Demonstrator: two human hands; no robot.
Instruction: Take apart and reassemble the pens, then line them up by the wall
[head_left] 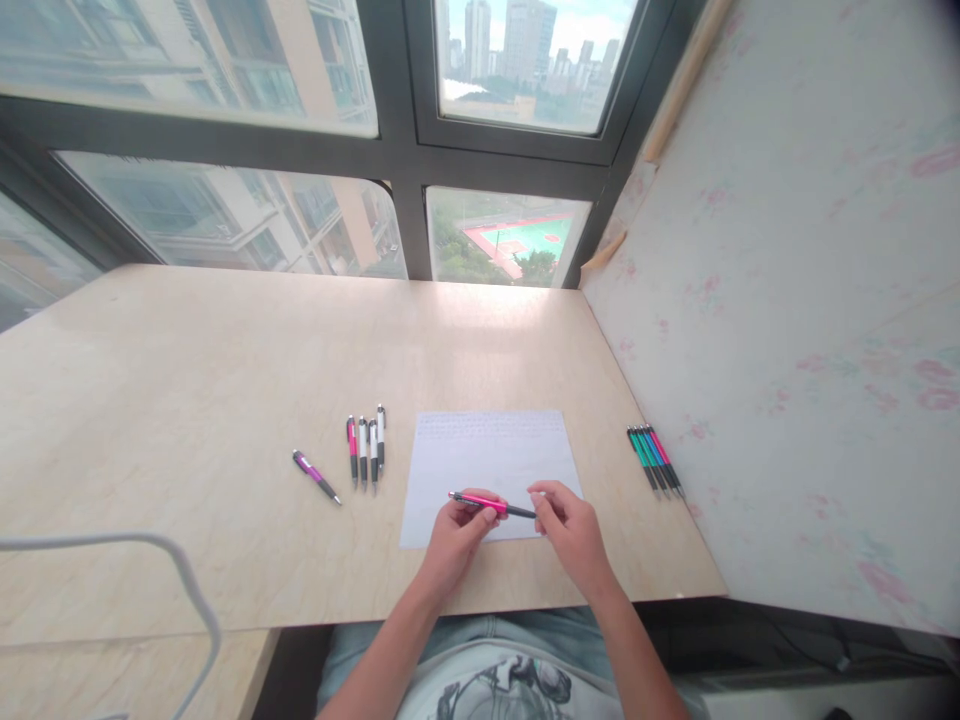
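The left hand (459,532) pinched the pink pen (486,501) by its body, the right hand (574,530) pinched its dark tip (two grips held it level), with the paper (487,450) under both grips.

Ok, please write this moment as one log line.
left hand: holds pink pen | right hand: pinches its dark tip | under hands: paper sheet on desk | idle: four-pen row, coloured pens

Illegibly small writing (487,425) on paper (495,470); tip of pink pen (480,500) behind right hand (574,530)
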